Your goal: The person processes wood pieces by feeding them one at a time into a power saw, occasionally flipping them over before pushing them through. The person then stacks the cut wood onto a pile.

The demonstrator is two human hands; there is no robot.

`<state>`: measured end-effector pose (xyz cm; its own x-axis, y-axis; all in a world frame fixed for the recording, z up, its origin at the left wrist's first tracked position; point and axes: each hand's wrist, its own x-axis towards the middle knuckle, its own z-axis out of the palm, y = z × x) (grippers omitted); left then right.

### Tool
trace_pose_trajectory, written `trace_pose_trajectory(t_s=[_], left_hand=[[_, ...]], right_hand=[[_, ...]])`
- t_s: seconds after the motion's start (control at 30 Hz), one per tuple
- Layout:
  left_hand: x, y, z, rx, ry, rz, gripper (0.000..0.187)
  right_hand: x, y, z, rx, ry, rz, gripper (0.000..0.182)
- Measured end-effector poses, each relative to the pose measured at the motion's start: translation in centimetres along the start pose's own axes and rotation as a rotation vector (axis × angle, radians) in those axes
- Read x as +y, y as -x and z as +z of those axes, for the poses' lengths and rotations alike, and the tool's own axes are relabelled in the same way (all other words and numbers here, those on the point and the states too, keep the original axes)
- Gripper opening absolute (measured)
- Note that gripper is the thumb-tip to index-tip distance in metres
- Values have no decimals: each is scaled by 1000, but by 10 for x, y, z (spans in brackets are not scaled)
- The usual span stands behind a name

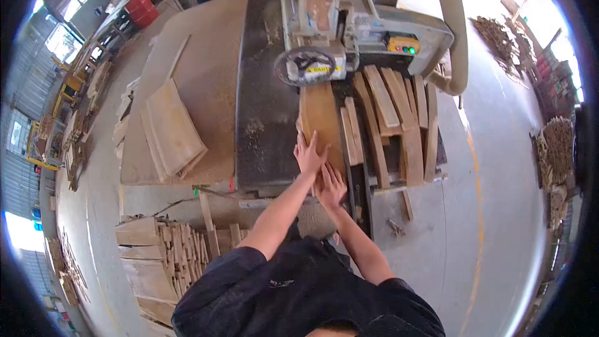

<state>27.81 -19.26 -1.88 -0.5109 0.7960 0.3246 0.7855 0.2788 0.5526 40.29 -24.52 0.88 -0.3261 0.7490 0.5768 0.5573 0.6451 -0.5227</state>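
Plank (pixel 319 122) of smooth pale wood is lying flat on the dark, dusty machine table (pixel 265 106), its far end meeting the round saw guard (pixel 307 66). We are pressing our left hand (pixel 309 155) and right hand (pixel 331 188) flat on its near end, fingers spread. Rough slats (pixel 390 122) are crowding its right edge; the left side is staying open.

The one camera sits on my head and looks steeply down and forward, so my own shoulders fill the bottom edge and my arms run up toward the middle. Its fisheye lens bends the workshop floor (pixel 499 168) into a dark round rim. The worktop (pixel 265 118) lies close below me, with the machine (pixel 355 22) at its far end near the top.
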Motion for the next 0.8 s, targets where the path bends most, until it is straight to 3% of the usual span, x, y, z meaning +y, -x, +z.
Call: trace_pose_trajectory(t_s=[0.2,0.3,0.8], left_hand=[[0,-2,2,13,53,-35,65],[0,-3,-1,20,62,-42,64],[-1,-2,-2,74,85,-23,61]], right_hand=[[-2,-1,9,-7,77,0,41],[0,2,10,6,112,-33,34],[3,5,15,-16,110,-28,36]])
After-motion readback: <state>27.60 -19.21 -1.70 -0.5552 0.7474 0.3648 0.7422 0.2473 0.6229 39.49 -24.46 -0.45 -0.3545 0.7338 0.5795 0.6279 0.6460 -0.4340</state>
